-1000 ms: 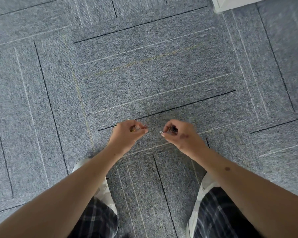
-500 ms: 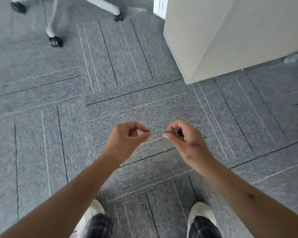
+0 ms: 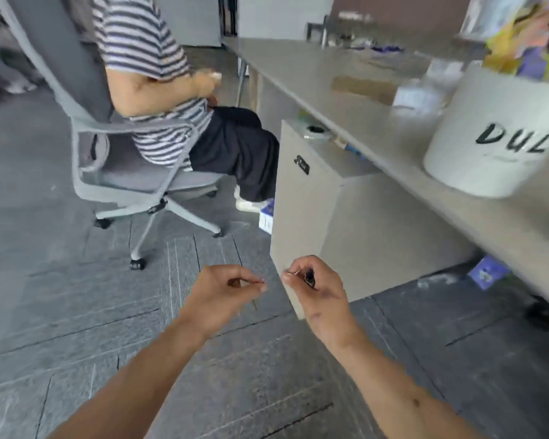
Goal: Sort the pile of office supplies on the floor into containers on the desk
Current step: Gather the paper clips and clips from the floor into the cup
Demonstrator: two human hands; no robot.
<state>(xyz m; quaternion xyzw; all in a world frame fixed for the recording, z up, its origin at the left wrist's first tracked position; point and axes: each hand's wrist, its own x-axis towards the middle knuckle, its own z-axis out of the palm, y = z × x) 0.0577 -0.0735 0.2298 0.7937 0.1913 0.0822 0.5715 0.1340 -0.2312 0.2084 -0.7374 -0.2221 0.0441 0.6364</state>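
My left hand (image 3: 224,294) is pinched shut on small metal clips that barely show at the fingertips. My right hand (image 3: 316,288) is pinched on more small clips, with a black binder clip (image 3: 310,277) showing between thumb and fingers. Both hands hover side by side above the grey carpet, in front of the beige drawer cabinet (image 3: 305,223). On the desk (image 3: 355,112) to the right stands a white round container (image 3: 495,134) with black lettering. Clear plastic containers (image 3: 422,93) sit blurred behind it.
A person in a striped shirt sits on a grey swivel chair (image 3: 133,175) at the left, feet by the cabinet. Colourful items (image 3: 520,36) lie at the desk's far right. A blue packet (image 3: 488,272) lies on the floor under the desk.
My view has swung up from the carpet to the desk, chair and seated person. Both hands stay pinched on the clips and have risen with me.
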